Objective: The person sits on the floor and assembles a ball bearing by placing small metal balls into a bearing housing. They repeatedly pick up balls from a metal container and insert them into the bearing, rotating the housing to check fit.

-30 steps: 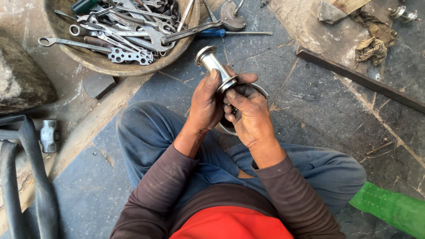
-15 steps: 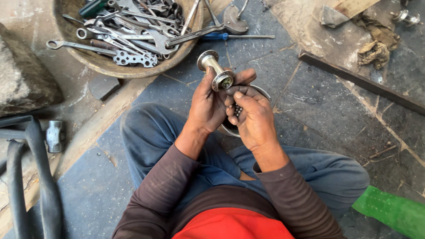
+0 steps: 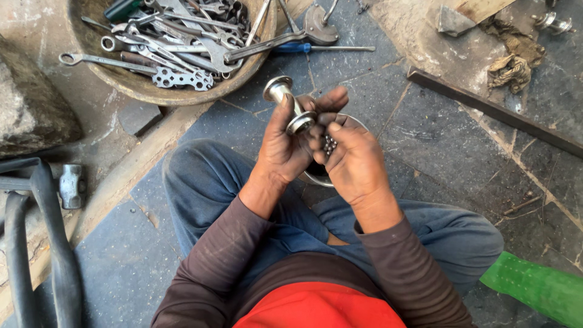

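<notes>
At the centre of the frame the left hand (image 3: 285, 149) is clenched around a shiny metal wheel hub (image 3: 290, 106), a short spool with a flange at each end, tilted so that one flange points toward the upper left. The right hand (image 3: 352, 161) sits just beside it, fingertips pinched together at the nearer flange and touching it; whether they grip something small there cannot be made out. Under both hands a small steel bowl (image 3: 355, 124) holds a cluster of small steel balls (image 3: 328, 144), seen between the fingers.

In the upper left of the frame a wide shallow pan (image 3: 136, 91) is heaped with spanners (image 3: 164, 58) and other hand tools. A blue-handled screwdriver (image 3: 322, 48) lies on the stone floor (image 3: 437, 158) beside it. A dark metal bar (image 3: 495, 112) runs diagonally at the right, with a rag (image 3: 516, 58) above it. A hammer head (image 3: 70, 185) lies at the left edge, near a black tyre (image 3: 42, 243). A green strip (image 3: 534, 285) shows at the lower right.
</notes>
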